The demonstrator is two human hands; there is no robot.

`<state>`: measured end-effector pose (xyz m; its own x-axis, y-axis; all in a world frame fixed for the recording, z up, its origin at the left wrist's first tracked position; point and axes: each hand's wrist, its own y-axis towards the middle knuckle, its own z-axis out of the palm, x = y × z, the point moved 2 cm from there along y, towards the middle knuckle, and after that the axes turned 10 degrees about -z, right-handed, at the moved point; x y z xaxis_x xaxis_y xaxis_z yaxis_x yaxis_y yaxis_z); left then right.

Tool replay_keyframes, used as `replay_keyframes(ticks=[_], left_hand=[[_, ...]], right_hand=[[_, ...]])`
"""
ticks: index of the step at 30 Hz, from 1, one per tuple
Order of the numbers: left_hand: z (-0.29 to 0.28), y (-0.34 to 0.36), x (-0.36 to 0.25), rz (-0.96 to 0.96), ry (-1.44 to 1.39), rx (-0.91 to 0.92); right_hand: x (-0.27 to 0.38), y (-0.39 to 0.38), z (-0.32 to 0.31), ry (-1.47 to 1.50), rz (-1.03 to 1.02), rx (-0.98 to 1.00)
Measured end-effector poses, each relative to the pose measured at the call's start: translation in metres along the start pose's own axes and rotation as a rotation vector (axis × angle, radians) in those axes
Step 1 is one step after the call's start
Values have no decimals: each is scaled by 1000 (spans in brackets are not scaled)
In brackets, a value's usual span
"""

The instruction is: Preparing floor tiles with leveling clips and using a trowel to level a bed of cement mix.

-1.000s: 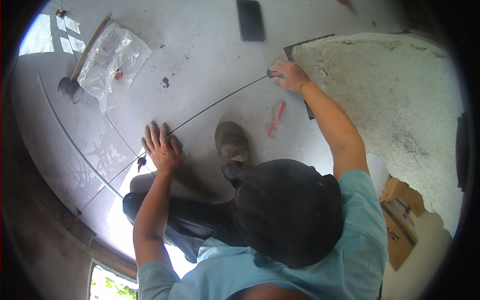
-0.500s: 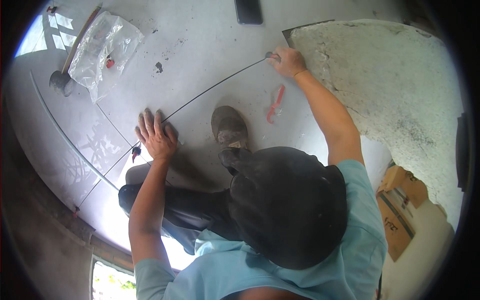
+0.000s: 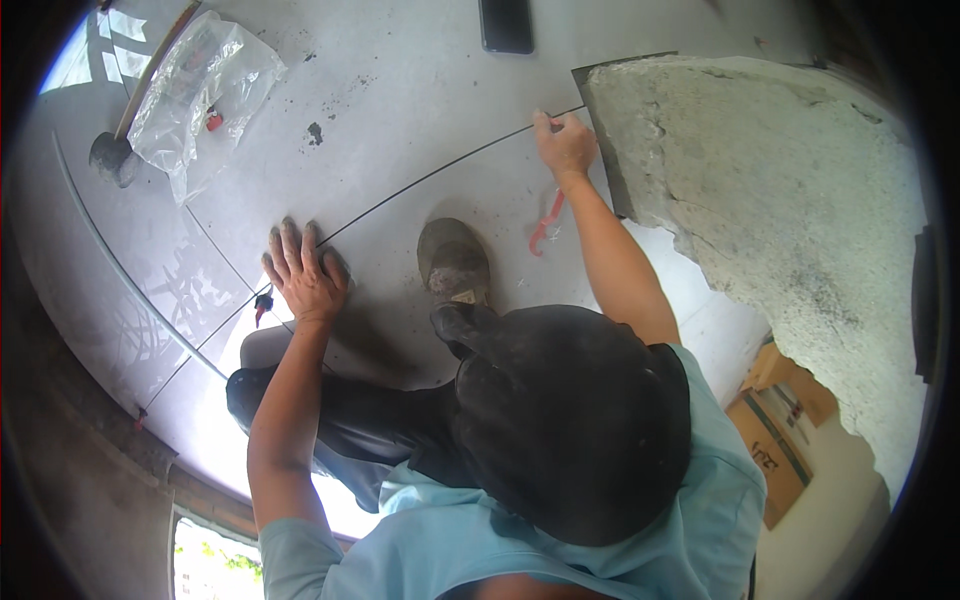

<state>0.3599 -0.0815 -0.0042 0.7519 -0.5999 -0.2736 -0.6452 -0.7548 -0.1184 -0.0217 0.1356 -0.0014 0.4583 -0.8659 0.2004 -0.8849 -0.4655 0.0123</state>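
Both hands have slid lower along the thin dark taut string [image 3: 430,177] on the grey tiled floor [image 3: 400,80] — left hand [image 3: 305,275] flat, fingers spread; right hand [image 3: 565,143] pinching it. Best kept tight, low.

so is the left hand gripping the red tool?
No, the left hand lies flat on the floor over the thin line; the red tool lies apart, near the right forearm.

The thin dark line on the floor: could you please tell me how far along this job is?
Done: smooth grey tiles cover the floor to the left. In hand: the line runs taut between the left hand, pressed flat on it, and the right hand, whose fingers pinch it beside the rough mortar patch. Left: that patch is bare.
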Motion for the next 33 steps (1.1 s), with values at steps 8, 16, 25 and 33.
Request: replay_keyframes(ticks=[8, 16, 25, 33], left_hand=[[-2, 0, 2, -7, -9, 5], [-9, -2, 16, 9, -85, -41], [-75, 125, 1, 89, -410, -336], [-66, 149, -15, 170, -398, -222]], right_hand=[[7, 1, -19, 46, 170, 140], [10, 30, -32, 92, -323, 426], [38, 46, -40, -443, -600, 642], [20, 60, -15, -518, -1081, 593]])
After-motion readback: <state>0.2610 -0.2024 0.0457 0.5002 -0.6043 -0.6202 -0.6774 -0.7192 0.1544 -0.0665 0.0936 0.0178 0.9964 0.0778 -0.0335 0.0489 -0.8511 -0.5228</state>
